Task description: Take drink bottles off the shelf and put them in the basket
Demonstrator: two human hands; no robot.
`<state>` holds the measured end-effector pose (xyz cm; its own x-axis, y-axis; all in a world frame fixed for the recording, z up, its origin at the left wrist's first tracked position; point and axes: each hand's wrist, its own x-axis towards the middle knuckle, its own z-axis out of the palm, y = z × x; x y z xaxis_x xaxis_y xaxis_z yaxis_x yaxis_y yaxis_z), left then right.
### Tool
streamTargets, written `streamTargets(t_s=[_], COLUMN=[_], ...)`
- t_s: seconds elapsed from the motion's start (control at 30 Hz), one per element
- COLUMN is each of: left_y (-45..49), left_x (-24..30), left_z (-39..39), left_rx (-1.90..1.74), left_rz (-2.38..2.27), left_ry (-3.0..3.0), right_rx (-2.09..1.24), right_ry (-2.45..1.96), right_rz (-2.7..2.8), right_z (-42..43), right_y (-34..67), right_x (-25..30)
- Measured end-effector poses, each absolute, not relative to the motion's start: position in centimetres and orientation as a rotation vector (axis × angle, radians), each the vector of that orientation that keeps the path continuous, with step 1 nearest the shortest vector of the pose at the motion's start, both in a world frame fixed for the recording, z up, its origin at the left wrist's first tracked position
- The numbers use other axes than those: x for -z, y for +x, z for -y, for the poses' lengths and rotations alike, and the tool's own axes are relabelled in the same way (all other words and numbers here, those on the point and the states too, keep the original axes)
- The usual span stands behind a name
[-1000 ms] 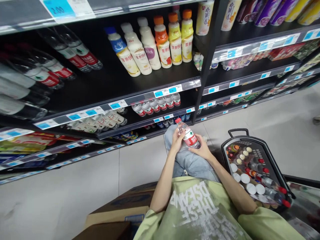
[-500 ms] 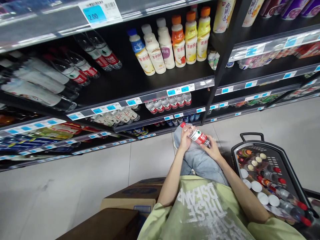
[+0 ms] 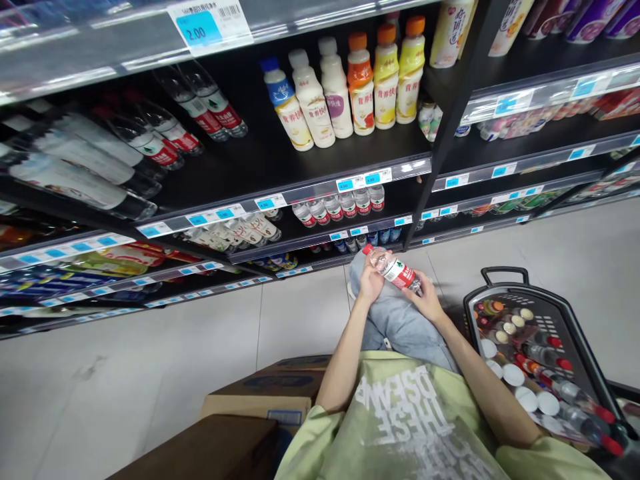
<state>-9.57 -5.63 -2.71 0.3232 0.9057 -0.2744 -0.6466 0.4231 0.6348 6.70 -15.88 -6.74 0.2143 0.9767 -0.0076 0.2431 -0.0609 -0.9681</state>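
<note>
A clear water bottle (image 3: 395, 270) with a red cap and red label lies tilted across both my hands above my knee in grey jeans. My left hand (image 3: 370, 283) is closed round its neck end, near the cap. My right hand (image 3: 425, 303) cups the bottom end from the right. To my right stands a black shopping basket (image 3: 575, 320) with several bottles in it, white and red caps up. Water bottles of the same kind lie on the upper shelf (image 3: 210, 110) at the left.
Black store shelves (image 3: 280, 167) with blue price tags face me; milk-drink bottles (image 3: 345, 90) stand on the upper one, small water bottles (image 3: 345, 203) on the one below. Cardboard boxes (image 3: 265, 393) sit at my lower left. Grey floor tiles (image 3: 150, 373) lie between me and the shelves.
The view has swung left and up, so the shelves shifted right. The bottle has tipped from near upright to a flatter tilt, still in both hands.
</note>
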Motion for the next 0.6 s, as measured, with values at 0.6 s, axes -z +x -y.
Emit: streamTargets(t_s=[0.6], left_y=[-9.48], left_x=[3.23], left_z=[5.61], left_rx=[-1.085], left_rz=[-0.678], left_ry=[0.467], right_rx=[-0.912], right_ry=[-1.508], right_rz=[1.224], right_z=[15.82], right_y=[6.53], right_x=[6.18])
